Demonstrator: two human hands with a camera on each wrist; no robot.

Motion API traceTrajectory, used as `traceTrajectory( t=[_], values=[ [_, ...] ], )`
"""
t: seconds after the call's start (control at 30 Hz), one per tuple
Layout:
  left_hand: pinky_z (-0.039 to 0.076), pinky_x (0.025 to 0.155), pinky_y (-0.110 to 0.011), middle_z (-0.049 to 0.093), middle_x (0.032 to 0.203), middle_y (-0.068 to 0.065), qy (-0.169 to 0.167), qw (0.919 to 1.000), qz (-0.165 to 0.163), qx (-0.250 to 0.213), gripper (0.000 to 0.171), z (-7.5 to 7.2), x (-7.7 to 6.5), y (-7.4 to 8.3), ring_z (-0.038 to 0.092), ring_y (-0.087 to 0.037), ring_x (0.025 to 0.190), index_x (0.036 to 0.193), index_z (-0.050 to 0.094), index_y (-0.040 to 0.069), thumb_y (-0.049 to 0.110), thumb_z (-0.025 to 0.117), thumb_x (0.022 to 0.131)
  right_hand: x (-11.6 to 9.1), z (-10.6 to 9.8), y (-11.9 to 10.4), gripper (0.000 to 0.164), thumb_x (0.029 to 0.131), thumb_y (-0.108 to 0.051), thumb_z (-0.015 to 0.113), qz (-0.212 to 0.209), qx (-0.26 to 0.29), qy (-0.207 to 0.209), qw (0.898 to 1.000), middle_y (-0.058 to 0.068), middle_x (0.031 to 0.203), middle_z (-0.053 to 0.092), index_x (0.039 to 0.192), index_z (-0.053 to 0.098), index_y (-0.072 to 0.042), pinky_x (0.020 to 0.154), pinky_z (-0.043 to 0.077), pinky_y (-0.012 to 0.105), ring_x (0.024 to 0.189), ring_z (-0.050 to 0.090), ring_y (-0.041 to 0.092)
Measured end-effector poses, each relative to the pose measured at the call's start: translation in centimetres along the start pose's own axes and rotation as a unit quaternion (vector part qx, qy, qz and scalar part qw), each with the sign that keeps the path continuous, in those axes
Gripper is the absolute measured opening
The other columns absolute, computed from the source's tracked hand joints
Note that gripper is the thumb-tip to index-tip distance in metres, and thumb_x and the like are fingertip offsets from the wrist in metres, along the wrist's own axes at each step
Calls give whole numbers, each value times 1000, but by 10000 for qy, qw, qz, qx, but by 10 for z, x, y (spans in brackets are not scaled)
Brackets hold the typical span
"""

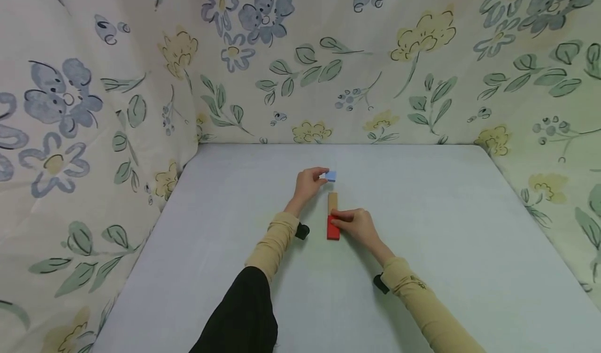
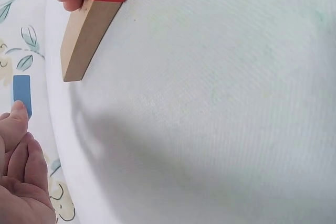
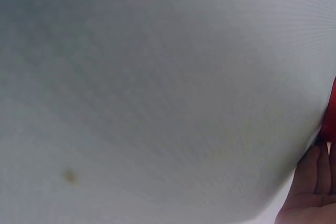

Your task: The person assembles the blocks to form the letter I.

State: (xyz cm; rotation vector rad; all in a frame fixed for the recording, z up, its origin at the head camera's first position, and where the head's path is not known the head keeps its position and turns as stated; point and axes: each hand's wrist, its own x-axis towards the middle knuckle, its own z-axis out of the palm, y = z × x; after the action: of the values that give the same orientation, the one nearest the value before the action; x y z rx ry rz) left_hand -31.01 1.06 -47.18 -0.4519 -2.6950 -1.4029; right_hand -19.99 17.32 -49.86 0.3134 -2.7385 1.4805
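Observation:
My left hand (image 1: 309, 184) pinches a small blue block (image 1: 331, 176) between thumb and fingertips. The left wrist view also shows the blue block (image 2: 22, 93), with the left hand (image 2: 23, 169) at its lower end. A bare wooden block (image 1: 333, 203) lies on the table, end to end with a red block (image 1: 333, 231). My right hand (image 1: 360, 225) holds the red block near the joint with the wooden one. Only an edge of the red block (image 3: 329, 119) shows in the right wrist view, above the right hand's fingers (image 3: 310, 171).
The white tabletop (image 1: 446, 228) spreads around the blocks. Floral cloth (image 1: 300, 92) hangs behind the table and along its sides. A small black device (image 1: 302, 231) sits at the left wrist and another (image 1: 381, 283) at the right.

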Motion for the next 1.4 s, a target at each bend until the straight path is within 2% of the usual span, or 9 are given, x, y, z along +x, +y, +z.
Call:
traceTrajectory(
  t=[0.2,0.43,0.67,0.87,1.07,1.4],
  values=[
    [52,95,-35,67,119,-11,-83,9999,56,-25,29,5,0,0,62,-23,114,115,69,7,4,67,86,-1,-1,-2,28,82,-15,74,99,33,2,9999,11,106,71,108,72,-7,89,54,40,105,66,24],
    [53,92,-36,68,116,-11,-41,9997,122,219,28,14,0,-7,65,-22,107,113,69,6,4,67,86,-1,-1,-1,28,82,-16,74,144,23,16,9999,9,107,71,108,72,-8,90,54,40,105,66,24],
    [51,95,-36,69,115,-11,-53,9995,-33,318,29,20,-2,-10,63,-23,110,113,69,4,2,68,85,1,0,1,29,82,-16,74,139,5,16,9999,9,107,71,109,72,-8,90,54,40,106,66,23],
    [50,97,-36,69,114,-11,-83,9991,-93,398,29,21,-3,-12,63,-23,111,113,69,4,3,68,84,1,0,0,29,82,-16,74,123,-21,14,9999,8,106,72,109,72,-7,90,54,39,106,66,22],
    [51,94,-37,70,113,-11,-108,9991,-117,393,29,19,-3,-12,65,-23,106,114,69,4,4,68,84,1,1,-1,28,82,-15,74,184,54,21,9998,8,107,72,109,72,-8,90,54,39,106,66,22],
    [51,94,-35,70,112,-9,-166,9983,-340,443,29,20,-2,-7,66,-23,105,114,69,6,4,68,85,1,1,-1,29,81,-16,75,281,22,28,9996,7,107,72,109,72,-9,89,55,38,106,66,22]
  ],
)
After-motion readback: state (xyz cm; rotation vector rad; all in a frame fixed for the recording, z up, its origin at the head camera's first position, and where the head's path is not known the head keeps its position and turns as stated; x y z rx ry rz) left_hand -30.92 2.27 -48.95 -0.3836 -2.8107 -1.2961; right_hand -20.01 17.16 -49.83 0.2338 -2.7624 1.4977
